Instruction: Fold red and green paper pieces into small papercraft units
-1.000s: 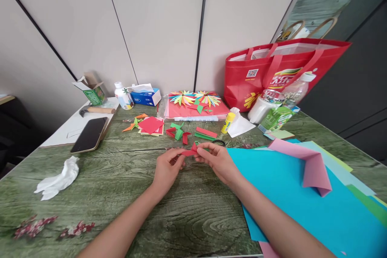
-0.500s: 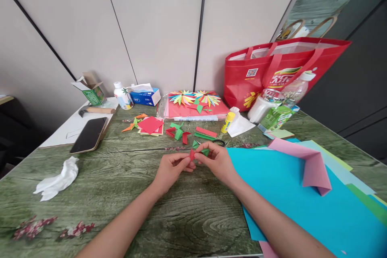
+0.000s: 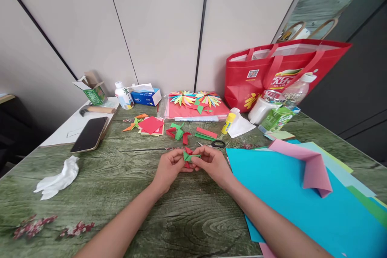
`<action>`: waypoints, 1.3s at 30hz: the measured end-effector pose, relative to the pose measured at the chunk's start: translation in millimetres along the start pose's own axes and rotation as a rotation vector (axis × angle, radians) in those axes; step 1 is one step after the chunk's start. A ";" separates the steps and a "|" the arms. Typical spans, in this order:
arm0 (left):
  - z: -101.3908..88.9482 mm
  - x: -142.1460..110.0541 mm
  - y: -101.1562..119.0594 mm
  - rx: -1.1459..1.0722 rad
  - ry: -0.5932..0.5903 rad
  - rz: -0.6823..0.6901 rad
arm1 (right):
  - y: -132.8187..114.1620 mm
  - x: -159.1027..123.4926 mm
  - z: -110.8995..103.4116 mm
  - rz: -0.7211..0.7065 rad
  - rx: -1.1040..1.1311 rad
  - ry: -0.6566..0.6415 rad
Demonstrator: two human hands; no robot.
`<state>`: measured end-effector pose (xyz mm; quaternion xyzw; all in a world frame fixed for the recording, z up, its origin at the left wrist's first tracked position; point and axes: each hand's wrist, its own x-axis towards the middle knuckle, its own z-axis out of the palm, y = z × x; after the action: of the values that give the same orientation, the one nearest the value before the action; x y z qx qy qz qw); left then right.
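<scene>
Just above the table, my left hand pinches a red folded paper piece. Across it lies a green folded paper piece, whose right end is between the fingers and thumb of my right hand. Fingertips hide parts of both pieces. Beyond my hands are black-handled scissors. Behind them sit red and green folded strips and several folded red and green shapes. A pile of paper squares is farther left, beside an orange and green folded star.
Blue paper sheets with a folded pink sheet cover the right side. A yellow glue stick stands before the red bag. At left are a phone, a hammer and a crumpled tissue.
The red piece was held alone at first; the green piece then appeared in my right hand and now lies across the red one between both hands. The scissors show more fully.
</scene>
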<state>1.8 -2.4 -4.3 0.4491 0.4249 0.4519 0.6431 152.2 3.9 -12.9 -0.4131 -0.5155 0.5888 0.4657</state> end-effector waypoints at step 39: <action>1.2 -1.5 3.4 -0.098 -0.018 -0.026 | -2.7 -1.0 -5.3 -0.266 -0.303 0.071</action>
<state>1.9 -3.4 -0.6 0.4155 0.4020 0.4596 0.6741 157.9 4.2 -10.9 -0.4274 -0.6312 0.4230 0.4899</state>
